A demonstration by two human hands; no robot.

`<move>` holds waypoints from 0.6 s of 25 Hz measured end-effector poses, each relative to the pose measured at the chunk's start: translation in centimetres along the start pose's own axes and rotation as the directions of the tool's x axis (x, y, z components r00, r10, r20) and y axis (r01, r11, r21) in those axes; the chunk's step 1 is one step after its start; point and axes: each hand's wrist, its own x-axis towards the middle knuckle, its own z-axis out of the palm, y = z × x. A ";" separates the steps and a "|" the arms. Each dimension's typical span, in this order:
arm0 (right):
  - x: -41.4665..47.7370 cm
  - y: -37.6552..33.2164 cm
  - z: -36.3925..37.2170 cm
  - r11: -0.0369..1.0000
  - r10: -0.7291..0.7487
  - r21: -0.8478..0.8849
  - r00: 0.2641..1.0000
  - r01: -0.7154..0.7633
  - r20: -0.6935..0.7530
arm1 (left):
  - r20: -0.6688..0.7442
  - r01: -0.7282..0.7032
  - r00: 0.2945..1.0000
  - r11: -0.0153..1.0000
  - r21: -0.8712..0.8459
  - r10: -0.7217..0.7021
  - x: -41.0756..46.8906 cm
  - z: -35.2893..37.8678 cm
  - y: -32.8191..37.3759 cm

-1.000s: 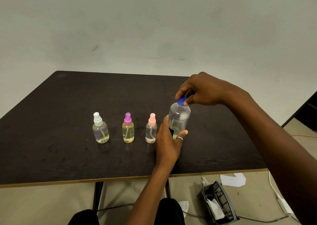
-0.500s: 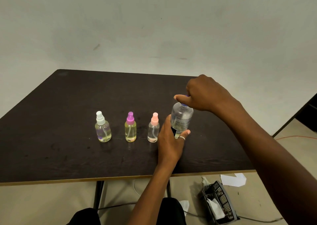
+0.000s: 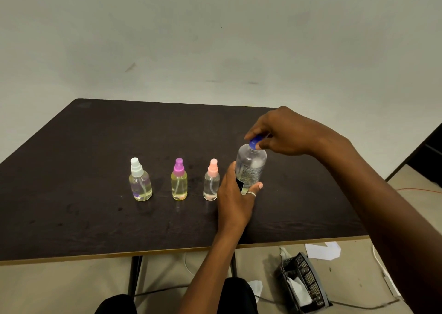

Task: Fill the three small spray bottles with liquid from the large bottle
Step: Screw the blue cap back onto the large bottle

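A large clear bottle [image 3: 251,164] with a blue cap [image 3: 255,142] stands upright on the dark table [image 3: 71,218]. My left hand [image 3: 235,198] wraps around its lower body. My right hand [image 3: 284,131] pinches the blue cap from above. To the left stand three small spray bottles in a row: one with a white top [image 3: 140,181], one with a purple top [image 3: 179,181] and one with a pink top [image 3: 211,181]. All three have their spray tops on and hold pale liquid.
The table's front edge [image 3: 167,251] runs just below my left forearm. On the floor at the lower right lie a black mesh basket [image 3: 305,285] with white paper, a white sheet [image 3: 323,250] and cables.
My right hand has shifted its grip on the blue cap, which was hidden under the hand half a second ago and shows again. The left hand keeps hold of the bottle.
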 end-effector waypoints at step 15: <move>0.7 -2.2 2.8 0.910 0.208 -0.282 0.922 -0.305 -0.328 | -0.004 -0.007 1.000 1.000 0.009 0.007 -0.1 0.0 -0.3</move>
